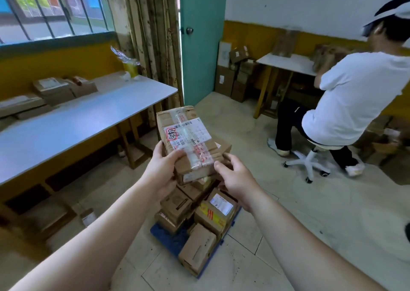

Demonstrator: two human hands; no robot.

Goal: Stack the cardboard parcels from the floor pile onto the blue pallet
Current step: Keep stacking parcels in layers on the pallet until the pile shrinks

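Observation:
A flat cardboard parcel (187, 138) with a white shipping label and clear tape is held up in the middle of the view. My left hand (165, 165) grips its near left corner, thumb on top. My right hand (235, 176) holds its near right edge, fingers curled under. Directly below stands the stack of parcels (195, 204) on the blue pallet (170, 238), which shows only at its near left corner and right edge. A small brown box (197, 248) lies at the pallet's front.
A long white table (84, 117) with several parcels runs along the left wall. A person in a white shirt (352, 100) sits on a white swivel stool (310, 159) at the right, by a second table (286, 62). More boxes stand near the teal door (199, 46).

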